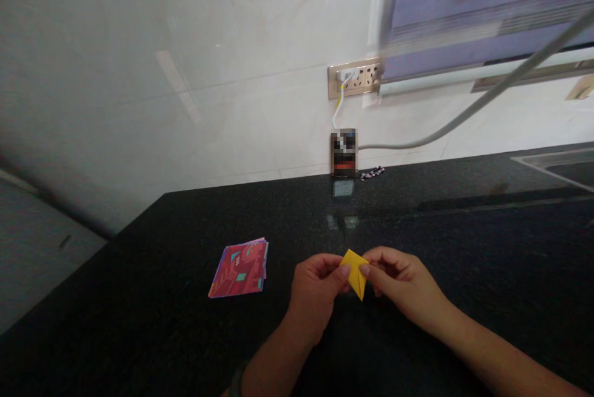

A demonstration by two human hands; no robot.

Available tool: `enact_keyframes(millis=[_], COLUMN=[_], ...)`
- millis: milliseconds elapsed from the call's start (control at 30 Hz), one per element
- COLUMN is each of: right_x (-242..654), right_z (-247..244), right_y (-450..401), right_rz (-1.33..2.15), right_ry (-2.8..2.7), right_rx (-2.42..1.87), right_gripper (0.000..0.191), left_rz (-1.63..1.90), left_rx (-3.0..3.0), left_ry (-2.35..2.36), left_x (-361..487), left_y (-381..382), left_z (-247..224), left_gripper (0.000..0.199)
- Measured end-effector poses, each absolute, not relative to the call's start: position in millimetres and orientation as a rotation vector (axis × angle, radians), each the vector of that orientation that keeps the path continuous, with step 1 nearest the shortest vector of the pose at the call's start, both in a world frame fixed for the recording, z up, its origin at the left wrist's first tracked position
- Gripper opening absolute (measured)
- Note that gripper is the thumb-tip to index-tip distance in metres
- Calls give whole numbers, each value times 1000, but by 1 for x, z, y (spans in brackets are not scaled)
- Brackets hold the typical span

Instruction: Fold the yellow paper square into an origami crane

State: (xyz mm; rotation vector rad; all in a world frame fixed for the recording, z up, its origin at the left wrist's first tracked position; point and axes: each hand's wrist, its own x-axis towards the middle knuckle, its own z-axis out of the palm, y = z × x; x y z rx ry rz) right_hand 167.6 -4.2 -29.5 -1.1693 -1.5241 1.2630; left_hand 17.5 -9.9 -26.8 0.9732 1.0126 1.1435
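Observation:
A small piece of folded yellow paper (354,263), kite-shaped with a crease down its lower half, is held up between my two hands over the dark counter. My left hand (318,286) pinches its left edge, thumb on the front face. On the other edge, my right hand (400,276) grips the paper between thumb and fingers. Both sets of fingertips are partly hidden behind the paper. Left of my hands lies a small stack of printed paper sheets (239,268), mostly red on top with pink and blue edges showing.
The black speckled counter (162,323) meets a pale tiled wall (232,106). Against the wall stands a phone-sized upright object (344,153), its face pixelated, with a beaded strap (372,173) beside it. A white cable runs up to a wall socket (355,78). A grey hose (459,115) crosses the right side.

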Motion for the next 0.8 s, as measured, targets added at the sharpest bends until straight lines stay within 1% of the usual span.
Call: enact_keyframes(millis=[300, 800], right_x=[167, 168], right_z=[-27, -25], right_y=[-3, -3], right_rz=[1333, 1411], right_ry=[-1462, -1418], right_rx=[-1142, -1144], right_gripper=[16, 23], left_rz=[1155, 1153], left_rx=[975, 981], left_ry=[999, 1003], left_x=[20, 20], left_y=[-12, -13], left_z=[-25, -25], left_gripper=[13, 15])
